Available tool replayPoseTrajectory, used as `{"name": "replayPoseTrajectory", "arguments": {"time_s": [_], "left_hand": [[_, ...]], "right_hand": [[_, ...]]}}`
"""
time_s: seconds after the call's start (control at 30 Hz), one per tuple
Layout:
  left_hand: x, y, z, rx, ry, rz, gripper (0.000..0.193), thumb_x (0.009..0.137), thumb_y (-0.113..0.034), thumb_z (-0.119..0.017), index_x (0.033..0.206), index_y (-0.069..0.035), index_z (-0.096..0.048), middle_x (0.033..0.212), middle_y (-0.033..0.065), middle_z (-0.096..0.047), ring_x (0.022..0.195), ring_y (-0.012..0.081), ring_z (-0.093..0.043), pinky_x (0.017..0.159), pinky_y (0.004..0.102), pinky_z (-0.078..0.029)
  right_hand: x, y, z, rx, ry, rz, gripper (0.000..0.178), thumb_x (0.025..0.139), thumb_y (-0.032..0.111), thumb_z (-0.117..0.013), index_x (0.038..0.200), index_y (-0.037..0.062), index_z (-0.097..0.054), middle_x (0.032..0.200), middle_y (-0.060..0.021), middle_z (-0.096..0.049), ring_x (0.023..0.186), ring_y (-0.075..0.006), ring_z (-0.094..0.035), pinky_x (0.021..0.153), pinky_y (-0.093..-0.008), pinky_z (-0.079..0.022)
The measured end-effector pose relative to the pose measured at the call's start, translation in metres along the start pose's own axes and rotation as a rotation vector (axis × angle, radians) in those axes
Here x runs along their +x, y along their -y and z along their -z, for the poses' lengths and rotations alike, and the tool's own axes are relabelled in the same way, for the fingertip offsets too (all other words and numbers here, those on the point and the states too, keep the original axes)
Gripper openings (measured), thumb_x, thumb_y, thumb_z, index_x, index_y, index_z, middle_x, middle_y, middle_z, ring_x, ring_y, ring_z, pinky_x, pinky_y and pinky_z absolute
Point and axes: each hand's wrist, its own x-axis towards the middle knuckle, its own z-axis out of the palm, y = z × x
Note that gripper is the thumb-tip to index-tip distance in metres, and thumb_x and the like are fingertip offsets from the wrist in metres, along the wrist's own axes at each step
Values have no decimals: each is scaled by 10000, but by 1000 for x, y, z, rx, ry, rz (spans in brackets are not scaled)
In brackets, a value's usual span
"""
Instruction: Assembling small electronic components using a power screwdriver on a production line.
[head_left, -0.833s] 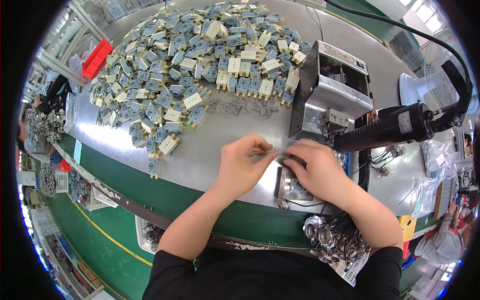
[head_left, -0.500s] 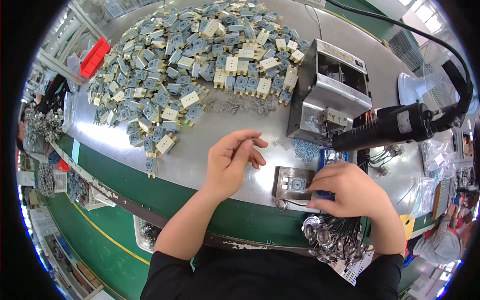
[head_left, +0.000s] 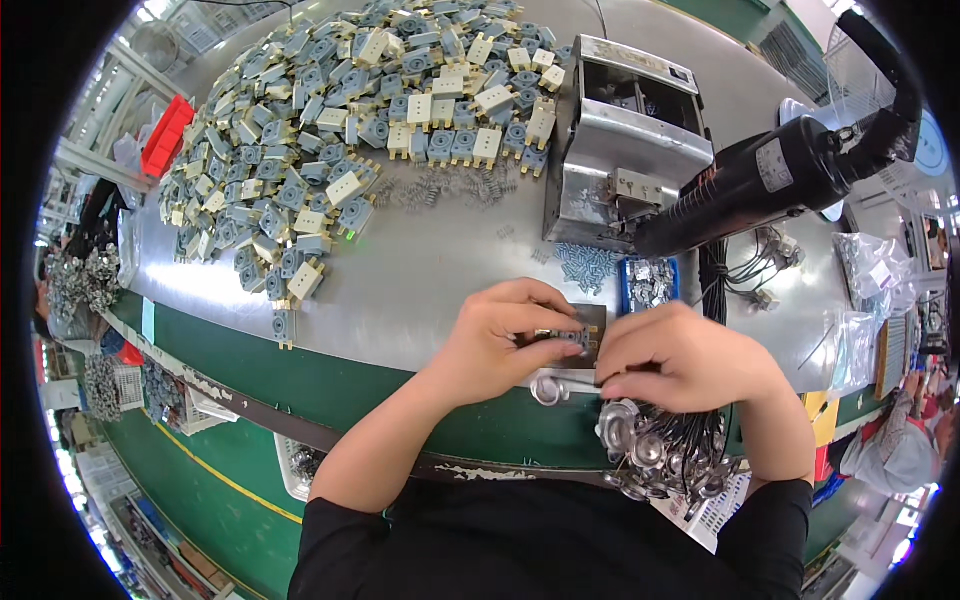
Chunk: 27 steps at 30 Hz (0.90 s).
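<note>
My left hand (head_left: 512, 338) reaches over a small metal fixture (head_left: 592, 318), its thumb and fingertips closed at the grey housing (head_left: 570, 340) that sits in it. Whatever lies between those fingertips is too small to make out. Close by on the right, my right hand (head_left: 690, 358) has bent fingers at the fixture's right edge, closed on a black wire. That wire runs to a shiny round metal cup (head_left: 549, 390) at the bench's front edge. Below my right hand hangs a bundle of similar metal cups (head_left: 650, 450) on black wires.
A large heap of grey and cream housings (head_left: 330, 120) covers the back left. Loose springs (head_left: 450, 188) lie before it. Small screws (head_left: 587, 267) and a blue tray of metal parts (head_left: 650, 285) sit by a metal machine (head_left: 630, 140). A black power screwdriver (head_left: 760, 185) leans in from the right.
My left hand has moved right and down, from above the bench to the fixture. My right hand stays beside the fixture, its fingers drawn in more. The view has shifted slightly.
</note>
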Motion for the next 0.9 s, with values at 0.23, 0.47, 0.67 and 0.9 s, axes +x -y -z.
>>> {"name": "replayPoseTrajectory", "arguments": {"time_s": [0.23, 0.47, 0.67, 0.9], "left_hand": [[-2, 7, -6, 60, -7, 15, 273, 782, -37, -899, 1042, -48, -817, 1046, 65, -743, 703, 98, -591, 628, 275, -484], [1, -1, -3, 112, 28, 126, 249, 784, -112, -910, 997, -33, -806, 1065, 63, -748, 647, 94, -567, 615, 261, -503], [2, 0, 0, -83, -85, 5, 407, 823, -115, -889, 1185, 3, -744, 1225, 121, -698, 883, 145, -641, 774, 287, -521], [5, -5, 11, -52, 7, -110, 356, 855, -71, -842, 1174, 36, -726, 1209, 168, -710, 1091, 248, -686, 942, 362, -541]], "right_hand": [[-17, -9, 10, 468, -289, -67, 239, 926, 122, -803, 1055, -75, -762, 998, -114, -729, 761, -113, -606, 644, -268, -471], [-21, -34, -2, 971, -410, -103, 301, 1002, 96, -740, 1222, -108, -719, 987, -129, -732, 678, -71, -521, 586, -233, -408], [-11, -31, -12, 727, -332, -429, 204, 1002, 55, -713, 1141, -83, -769, 886, -58, -707, 654, -70, -500, 574, -241, -402], [-6, -15, -14, 394, -342, -313, 174, 1002, 36, -694, 1117, -60, -783, 908, -43, -726, 696, -74, -541, 613, -249, -435]]}}
